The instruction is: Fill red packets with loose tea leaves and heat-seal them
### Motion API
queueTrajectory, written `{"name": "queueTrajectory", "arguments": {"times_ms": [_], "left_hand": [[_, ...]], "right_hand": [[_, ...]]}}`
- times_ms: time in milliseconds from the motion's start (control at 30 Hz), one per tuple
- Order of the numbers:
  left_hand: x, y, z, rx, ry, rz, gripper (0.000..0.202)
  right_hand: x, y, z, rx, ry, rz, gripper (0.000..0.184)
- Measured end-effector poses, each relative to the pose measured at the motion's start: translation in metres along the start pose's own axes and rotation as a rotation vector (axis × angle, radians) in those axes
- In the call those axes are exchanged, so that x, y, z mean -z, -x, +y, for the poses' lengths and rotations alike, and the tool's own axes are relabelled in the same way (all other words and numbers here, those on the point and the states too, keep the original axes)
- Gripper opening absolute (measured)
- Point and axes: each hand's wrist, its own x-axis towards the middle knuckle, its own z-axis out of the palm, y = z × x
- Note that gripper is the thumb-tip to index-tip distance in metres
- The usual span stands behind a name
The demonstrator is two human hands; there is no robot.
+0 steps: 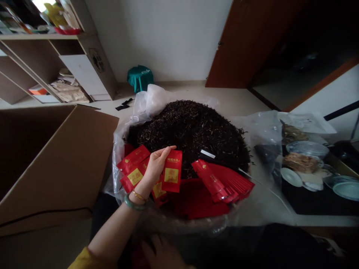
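My left hand (156,164) reaches forward and holds a small red packet (172,175) with a yellow label, fingers pinched on its top edge. It hovers over more red packets (132,167) lying at the near rim of a big heap of dark loose tea leaves (190,130) on clear plastic sheeting (151,99). A fanned stack of red packets (224,181) lies to the right. My right hand (161,254) sits low at the frame's bottom in shadow, fingers seemingly spread; what it touches is unclear.
An open cardboard box (56,160) stands at the left. A shelf unit (50,63) lines the back left wall, with a green bag (140,77) on the floor. At the right, a tray (316,201) carries bowls and saucers under plastic.
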Motion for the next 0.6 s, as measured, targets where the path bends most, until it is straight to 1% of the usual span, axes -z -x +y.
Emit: {"name": "queueTrajectory", "arguments": {"times_ms": [67, 100, 133, 200, 233, 300, 333, 367, 400, 433, 467, 500, 533, 600], "left_hand": [[-0.001, 0.001, 0.001, 0.008, 0.005, 0.002, 0.052], [-0.001, 0.002, 0.002, 0.012, 0.004, 0.004, 0.050], [-0.002, 0.002, 0.003, 0.014, 0.000, 0.007, 0.049], [-0.002, 0.003, 0.005, 0.023, -0.009, 0.006, 0.046], [-0.002, 0.004, 0.006, 0.030, -0.012, 0.002, 0.044], [0.000, 0.003, 0.008, 0.051, -0.015, -0.014, 0.040], [0.001, 0.003, 0.010, 0.062, -0.014, -0.020, 0.039], [0.003, 0.002, 0.011, 0.071, -0.009, -0.022, 0.038], [0.005, 0.001, 0.013, 0.079, 0.004, -0.017, 0.037], [0.008, 0.000, 0.014, 0.082, 0.026, -0.009, 0.037], [0.010, -0.001, 0.016, 0.081, 0.056, 0.000, 0.038], [0.013, -0.001, 0.017, 0.078, 0.088, 0.005, 0.039], [0.014, -0.002, 0.017, 0.073, 0.115, 0.000, 0.040], [0.015, -0.001, 0.017, 0.042, 0.147, -0.047, 0.043]], "right_hand": [[-0.011, -0.008, -0.006, -0.044, 0.029, -0.142, 0.040], [-0.011, -0.011, -0.009, -0.076, 0.023, -0.212, 0.037], [-0.008, -0.013, -0.012, -0.112, -0.005, -0.254, 0.035], [0.007, -0.013, -0.014, -0.173, -0.125, -0.305, 0.030], [0.018, -0.012, -0.013, -0.187, -0.214, -0.315, 0.026], [0.048, -0.006, -0.007, -0.172, -0.438, -0.310, 0.019], [0.067, -0.003, -0.002, -0.172, -0.542, -0.270, 0.017], [0.088, 0.001, 0.005, -0.211, -0.638, -0.208, 0.016], [0.111, 0.004, 0.013, -0.275, -0.726, -0.138, 0.020], [0.135, 0.006, 0.022, -0.336, -0.806, -0.110, 0.024], [0.160, 0.007, 0.031, -0.331, -0.872, -0.037, 0.028], [0.183, 0.008, 0.041, -0.336, -0.894, 0.117, 0.033], [0.206, 0.006, 0.050, -0.334, -0.870, 0.323, 0.036], [0.242, -0.002, 0.064, -0.301, -0.763, 0.660, 0.036]]}}
